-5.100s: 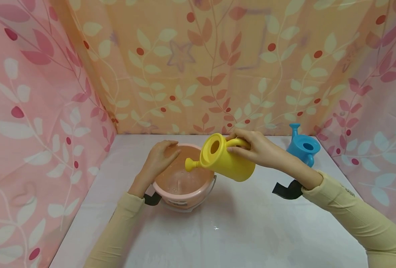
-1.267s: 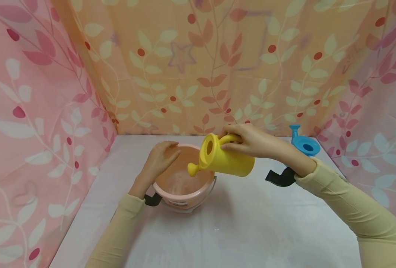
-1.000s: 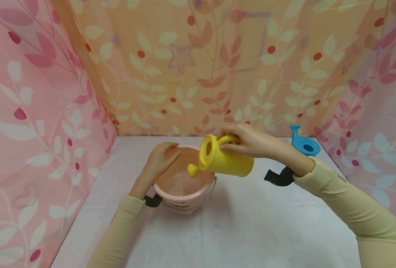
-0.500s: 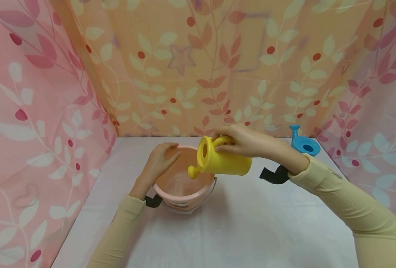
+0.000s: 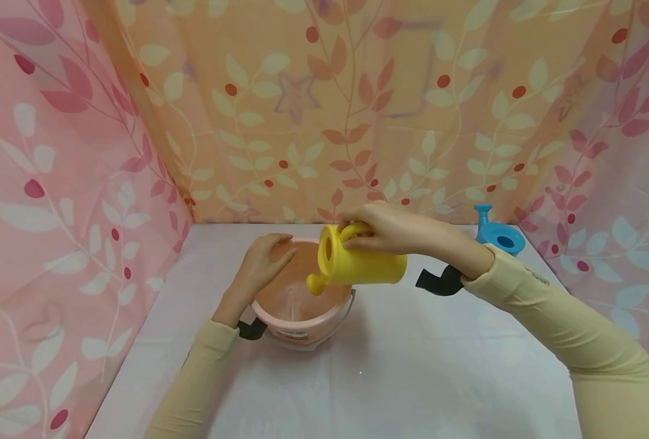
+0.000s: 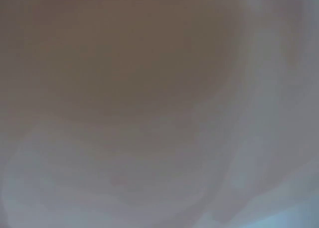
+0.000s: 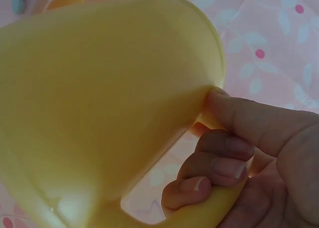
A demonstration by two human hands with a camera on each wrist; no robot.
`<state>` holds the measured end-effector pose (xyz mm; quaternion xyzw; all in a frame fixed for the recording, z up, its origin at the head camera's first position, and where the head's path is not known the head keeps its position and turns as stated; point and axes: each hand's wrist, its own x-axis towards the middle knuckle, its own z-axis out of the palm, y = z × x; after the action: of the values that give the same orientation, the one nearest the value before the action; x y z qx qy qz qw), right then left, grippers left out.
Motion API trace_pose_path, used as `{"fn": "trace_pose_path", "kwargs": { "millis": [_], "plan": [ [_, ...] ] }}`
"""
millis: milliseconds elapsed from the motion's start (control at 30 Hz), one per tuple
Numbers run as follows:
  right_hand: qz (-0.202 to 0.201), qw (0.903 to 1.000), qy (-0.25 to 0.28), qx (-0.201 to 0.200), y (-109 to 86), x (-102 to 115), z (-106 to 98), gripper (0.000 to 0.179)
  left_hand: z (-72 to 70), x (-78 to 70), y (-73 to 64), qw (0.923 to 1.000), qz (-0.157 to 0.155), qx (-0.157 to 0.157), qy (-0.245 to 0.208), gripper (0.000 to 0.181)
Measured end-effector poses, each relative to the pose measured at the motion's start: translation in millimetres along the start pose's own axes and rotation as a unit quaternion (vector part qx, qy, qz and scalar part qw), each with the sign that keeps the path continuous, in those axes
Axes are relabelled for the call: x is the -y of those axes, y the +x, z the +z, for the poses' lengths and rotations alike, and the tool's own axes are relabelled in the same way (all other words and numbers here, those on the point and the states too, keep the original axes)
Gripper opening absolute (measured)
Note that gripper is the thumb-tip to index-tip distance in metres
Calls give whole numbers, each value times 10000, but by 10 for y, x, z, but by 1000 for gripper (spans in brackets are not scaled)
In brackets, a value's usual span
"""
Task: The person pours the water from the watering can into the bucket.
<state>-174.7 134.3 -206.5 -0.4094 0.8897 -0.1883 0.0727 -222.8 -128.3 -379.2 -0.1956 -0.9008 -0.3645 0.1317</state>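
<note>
My right hand [image 5: 376, 228] grips the handle of a yellow toy watering can [image 5: 365, 268]. In the right wrist view, fingers curl round the handle and the thumb presses on the yellow body [image 7: 109, 98]. The can lies tipped nearly on its side, its round spout head [image 5: 316, 284] over a pink bucket [image 5: 313, 326]. Thin streaks of water show inside the bucket under the spout. On the bucket's left rim, my left hand [image 5: 258, 262] holds on, thumb toward the inside and fingers along the far-left edge. The left wrist view is a blur.
A blue toy watering can [image 5: 500, 238] stands at the back right, partly behind the right forearm. The bucket's bail handle [image 5: 349, 311] hangs at its side. Small water drops lie on the white tabletop [image 5: 412, 378]. Patterned curtains [image 5: 357, 110] close off the back and sides.
The yellow watering can has tipped further toward level, its opening turning left, and shifted slightly left with my right hand. My left hand stays at the bucket's rim.
</note>
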Motion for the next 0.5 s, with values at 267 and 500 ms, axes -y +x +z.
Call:
{"fn": "trace_pose_path", "kwargs": {
  "millis": [267,500],
  "plan": [
    [-59,9997,-209,117,27,60,13,16,-2,-13,-4,10000,21,20,-17,39],
    [-185,9995,-191,182,52,62,-11,15,-6,-9,3,10000,42,-35,16,39]
  ]
}}
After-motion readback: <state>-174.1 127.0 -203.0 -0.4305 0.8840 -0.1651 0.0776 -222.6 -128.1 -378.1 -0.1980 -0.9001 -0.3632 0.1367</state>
